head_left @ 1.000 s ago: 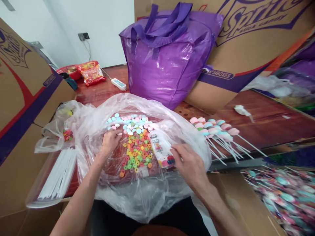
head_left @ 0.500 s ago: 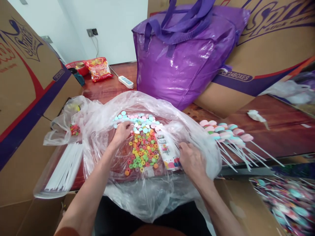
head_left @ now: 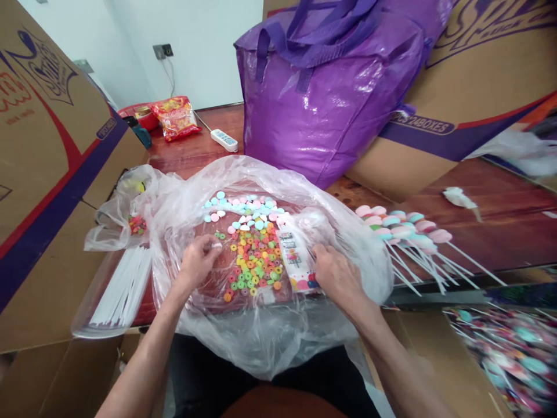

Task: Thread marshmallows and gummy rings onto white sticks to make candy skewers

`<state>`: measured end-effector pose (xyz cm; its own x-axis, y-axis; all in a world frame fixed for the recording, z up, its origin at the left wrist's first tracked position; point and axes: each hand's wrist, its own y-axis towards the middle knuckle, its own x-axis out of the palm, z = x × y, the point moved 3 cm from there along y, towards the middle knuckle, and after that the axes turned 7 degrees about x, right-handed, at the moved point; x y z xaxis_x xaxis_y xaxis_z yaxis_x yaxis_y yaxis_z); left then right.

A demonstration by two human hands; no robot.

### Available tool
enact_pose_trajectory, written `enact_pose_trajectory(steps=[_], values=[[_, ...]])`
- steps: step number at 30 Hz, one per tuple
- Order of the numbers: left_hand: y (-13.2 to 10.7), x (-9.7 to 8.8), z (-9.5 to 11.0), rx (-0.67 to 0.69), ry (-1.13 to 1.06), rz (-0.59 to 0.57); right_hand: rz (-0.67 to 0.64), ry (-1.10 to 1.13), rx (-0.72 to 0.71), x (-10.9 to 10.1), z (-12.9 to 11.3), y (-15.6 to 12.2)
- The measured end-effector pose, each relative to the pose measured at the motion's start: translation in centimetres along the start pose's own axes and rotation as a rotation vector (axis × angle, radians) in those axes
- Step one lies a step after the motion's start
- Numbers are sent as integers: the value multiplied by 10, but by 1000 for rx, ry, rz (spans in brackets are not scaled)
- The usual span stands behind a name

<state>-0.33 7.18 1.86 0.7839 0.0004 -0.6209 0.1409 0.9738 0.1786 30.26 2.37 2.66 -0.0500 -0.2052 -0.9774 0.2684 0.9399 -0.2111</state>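
My left hand (head_left: 200, 261) is closed in a pinch on a small pale candy (head_left: 216, 245), left of the pile of coloured ring candies (head_left: 255, 261). Two or so green rings lie just beyond its fingertips. My right hand (head_left: 337, 270) is closed at the right edge of a printed white packet (head_left: 288, 249), which lies flat beside the rings. Its fingertips are partly hidden. Pastel pink, blue and white round candies (head_left: 246, 204) are spread behind the rings. All this lies on a clear plastic sheet or bag (head_left: 278, 316) over the table.
White sticks (head_left: 122, 284) lie in a clear bag at left, near a bag of red candies (head_left: 137, 224). Marshmallow-like pops on sticks (head_left: 402, 227) lie at right. A purple bag (head_left: 317, 110) and cartons (head_left: 491, 75) stand behind. More wrapped candies (head_left: 517, 354) fill a box below right.
My left hand has drawn back from the pastel candies toward me and to the left, with a small pale candy in its fingers. My right hand stays at the packet's edge.
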Motion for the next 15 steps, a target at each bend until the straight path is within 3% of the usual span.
enact_pose_trajectory(steps=[4,8,15], values=[[-20,8,0,145,180,4,-8,-15,-8,0,1,3],[-29,12,-2,178,198,-7,-17,-20,-56,-1,6,-4],[-33,13,-10,-25,-127,94,-67,-15,4,-4,3,-9]])
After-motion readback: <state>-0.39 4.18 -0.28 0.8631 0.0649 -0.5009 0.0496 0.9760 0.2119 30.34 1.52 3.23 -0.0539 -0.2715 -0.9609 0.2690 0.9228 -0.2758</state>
